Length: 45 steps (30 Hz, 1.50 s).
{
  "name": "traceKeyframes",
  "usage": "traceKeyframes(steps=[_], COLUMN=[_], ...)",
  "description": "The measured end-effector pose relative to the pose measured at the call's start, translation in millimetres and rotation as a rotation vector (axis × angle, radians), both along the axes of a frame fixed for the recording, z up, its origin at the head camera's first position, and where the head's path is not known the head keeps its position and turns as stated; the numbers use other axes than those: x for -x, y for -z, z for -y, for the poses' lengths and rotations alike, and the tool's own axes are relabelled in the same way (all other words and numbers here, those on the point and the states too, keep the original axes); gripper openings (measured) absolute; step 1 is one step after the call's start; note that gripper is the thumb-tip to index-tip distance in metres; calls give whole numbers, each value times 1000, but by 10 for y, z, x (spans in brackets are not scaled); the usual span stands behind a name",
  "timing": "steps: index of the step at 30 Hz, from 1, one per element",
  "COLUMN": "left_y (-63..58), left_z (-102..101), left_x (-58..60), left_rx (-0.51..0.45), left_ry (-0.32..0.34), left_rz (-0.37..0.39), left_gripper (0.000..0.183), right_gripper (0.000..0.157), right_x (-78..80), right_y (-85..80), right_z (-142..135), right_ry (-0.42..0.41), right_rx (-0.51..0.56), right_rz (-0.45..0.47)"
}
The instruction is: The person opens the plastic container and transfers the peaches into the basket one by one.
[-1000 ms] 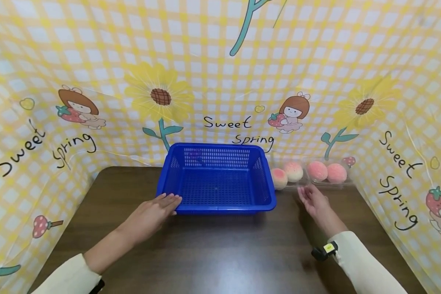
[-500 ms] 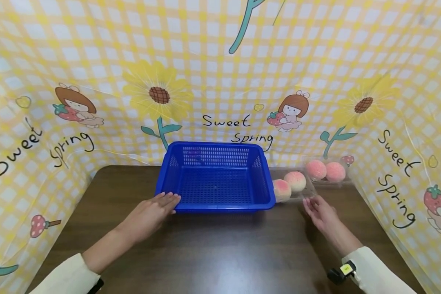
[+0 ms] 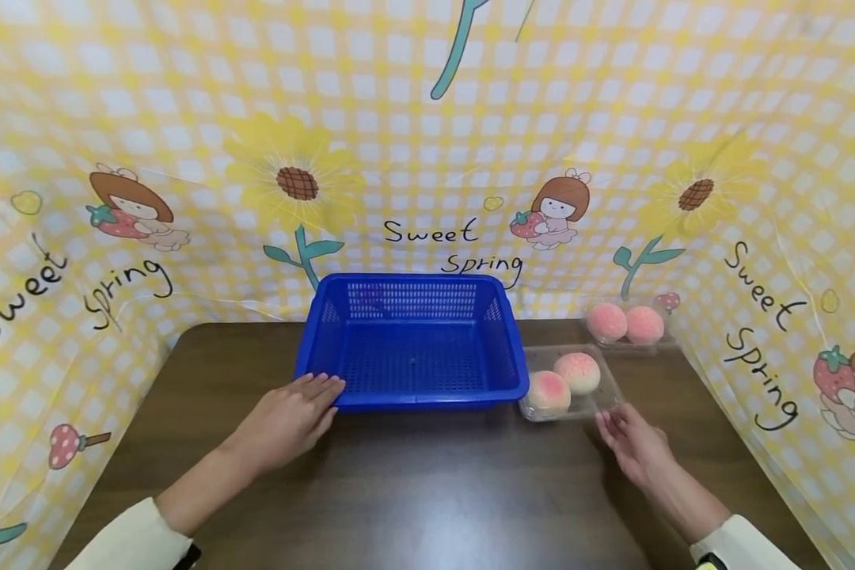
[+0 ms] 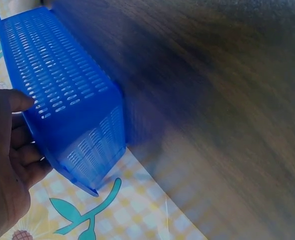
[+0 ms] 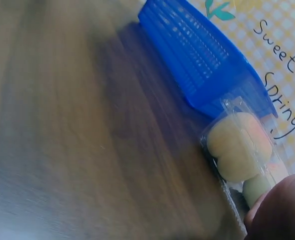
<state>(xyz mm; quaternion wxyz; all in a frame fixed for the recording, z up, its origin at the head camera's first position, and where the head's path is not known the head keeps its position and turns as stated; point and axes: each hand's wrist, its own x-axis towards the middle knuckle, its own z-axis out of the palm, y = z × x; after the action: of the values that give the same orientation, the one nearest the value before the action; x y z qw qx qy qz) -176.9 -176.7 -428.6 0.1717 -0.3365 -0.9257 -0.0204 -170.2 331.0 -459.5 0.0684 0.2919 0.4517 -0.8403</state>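
Note:
My left hand (image 3: 285,419) grips the front left corner of a blue slotted plastic basket (image 3: 413,400), thumb on its outer side and fingers over the rim. Nothing lies in the basket. At its right side is a clear plastic tray (image 3: 584,405) bearing two pink-and-cream peaches, one in front (image 3: 549,394) and one behind (image 3: 577,372). The near right corner of that tray is pinched by my right hand (image 3: 637,447). In the right wrist view the front peach (image 5: 235,150) shows through the clear wall, close to the basket (image 5: 197,60).
Another clear tray (image 3: 666,342) with two pinker peaches (image 3: 608,322) stands at the back right by the cloth. A yellow checked cloth (image 3: 427,158) encloses the dark wooden table (image 3: 413,483) at the back and sides.
My right hand has drawn the tray with two peaches toward me, out from beside the back tray. The left hand keeps its hold on the basket, and the view has shifted slightly.

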Motion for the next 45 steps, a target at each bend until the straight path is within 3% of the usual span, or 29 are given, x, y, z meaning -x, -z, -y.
traceKeyframes(steps=[4, 7, 12, 14, 16, 17, 20, 22, 26, 31, 37, 41, 45], left_y=[46, 60, 49, 40, 52, 59, 121, 189, 357, 574, 702, 678, 628], left_z=[4, -9, -230, -419, -659, -793, -1209, -1471, -1945, -2425, -2690, -2786, -2883], left_x=[-12, -22, -67, -122, -196, -239, -333, -353, -310, -217, -83, -28, -12], left_rx=[-11, -57, -251, -325, -420, -471, -631, -721, -877, -1241, -1632, -1771, -1824], left_ry=[-10, 12, 187, 241, 259, 243, 131, 50, -59, -154, -268, -291, -287], left_rz=[9, -33, -219, -217, -95, 23, 387, 586, 819, 1025, 1236, 1322, 1322], left_gripper=[40, 41, 42, 31, 24, 22, 19, 18, 24, 32, 26, 17, 16], right_gripper=[12, 12, 12, 13, 18, 19, 25, 36, 53, 39, 25, 27, 30], right_x=[-125, -189, -255, -258, -235, -209, -71, 38, 248, 396, 428, 421, 424], right_y=[3, -3, -43, -67, -83, -90, -94, -83, -37, 37, 97, 83, 45], right_z=[-5, -29, -109, -157, -221, -257, -374, -451, -587, -665, -650, -656, -696], right_ry=[-20, -52, -156, -192, -231, -243, -302, -363, -484, -589, -609, -601, -593], right_rx=[-37, -57, -130, -202, -310, -363, -541, -614, -654, -562, -508, -497, -495], right_rz=[-1, -9, -18, -22, -38, -46, -78, -110, -156, -218, -218, -201, -188])
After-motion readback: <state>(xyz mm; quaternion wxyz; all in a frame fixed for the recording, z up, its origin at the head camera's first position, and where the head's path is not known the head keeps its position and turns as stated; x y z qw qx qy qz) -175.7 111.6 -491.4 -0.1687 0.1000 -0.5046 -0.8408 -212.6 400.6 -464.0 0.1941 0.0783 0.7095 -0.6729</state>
